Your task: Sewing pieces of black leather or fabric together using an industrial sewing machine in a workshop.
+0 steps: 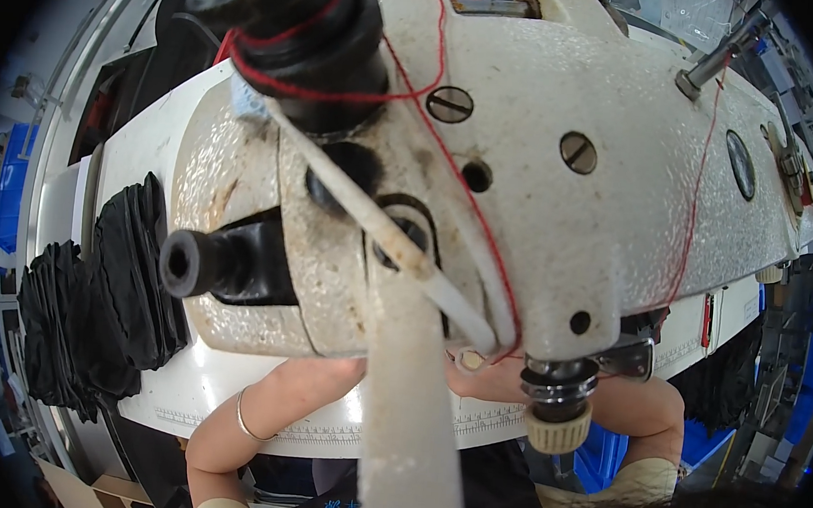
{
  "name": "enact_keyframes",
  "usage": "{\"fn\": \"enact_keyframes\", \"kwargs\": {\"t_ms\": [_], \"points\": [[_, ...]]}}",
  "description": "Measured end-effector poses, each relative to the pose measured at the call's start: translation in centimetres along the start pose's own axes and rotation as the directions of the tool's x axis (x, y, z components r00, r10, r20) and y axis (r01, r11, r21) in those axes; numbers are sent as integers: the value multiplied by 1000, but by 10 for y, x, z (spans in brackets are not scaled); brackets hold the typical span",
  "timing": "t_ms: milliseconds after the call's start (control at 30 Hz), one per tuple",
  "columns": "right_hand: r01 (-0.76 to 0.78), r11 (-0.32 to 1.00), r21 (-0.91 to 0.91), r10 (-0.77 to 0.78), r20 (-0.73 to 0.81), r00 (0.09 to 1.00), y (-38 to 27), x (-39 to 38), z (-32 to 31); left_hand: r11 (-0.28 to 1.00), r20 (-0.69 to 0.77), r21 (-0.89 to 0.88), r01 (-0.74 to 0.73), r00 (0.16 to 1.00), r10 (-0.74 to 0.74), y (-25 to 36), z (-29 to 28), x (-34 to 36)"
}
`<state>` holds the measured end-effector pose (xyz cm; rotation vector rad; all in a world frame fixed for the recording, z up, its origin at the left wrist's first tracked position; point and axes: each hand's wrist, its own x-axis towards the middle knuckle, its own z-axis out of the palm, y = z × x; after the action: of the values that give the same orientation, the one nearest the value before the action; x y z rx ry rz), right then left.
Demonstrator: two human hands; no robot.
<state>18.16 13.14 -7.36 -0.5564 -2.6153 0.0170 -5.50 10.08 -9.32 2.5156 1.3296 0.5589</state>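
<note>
Sewing machine: a large, worn white metal machine head point(544, 208) fills the middle, close to the camera, above the table.
Table: a white, curved-edge table point(176, 393) with ruler markings along its near edge.
Left arm: a bare left forearm point(305, 394), wearing a thin silver bracelet point(243, 418), reaches in behind the machine head; its hand is hidden there.
Right arm: a bare right forearm point(628, 405) reaches in from the other side, passing behind a cream ribbed knob point(557, 430); at most the wrist or edge of the right hand point(489, 383) shows below the machine.
Grip: cannot tell for either hand, neither how far the fingers are spread nor what they hold.
Red thread: a thin red thread point(485, 227) loops around a black rounded fitting point(330, 67) and runs down the machine's face.
White parts: a slim, stained white tube point(350, 187) slants across the face; a broad, blurred white bar point(412, 426) runs to the lower edge.
Black cloth: two bunched piles of black fabric point(142, 276) lie side by side at the table's left; more dark cloth point(726, 375) hangs at the right.
Bins: blue plastic bins point(15, 190) stand at far left and below right.
</note>
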Motion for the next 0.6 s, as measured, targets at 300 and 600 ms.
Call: {"fn": "enact_keyframes", "kwargs": {"t_ms": [300, 600], "points": [[-5, 993, -116, 9, 33, 999, -1, 0, -2, 998, 50, 18, -54, 997, 53, 14, -15, 20], [49, 998, -43, -50, -7, 999, -2, -5, 1, 979, 24, -204, 25, 999, -21, 10, -9, 14]]}}
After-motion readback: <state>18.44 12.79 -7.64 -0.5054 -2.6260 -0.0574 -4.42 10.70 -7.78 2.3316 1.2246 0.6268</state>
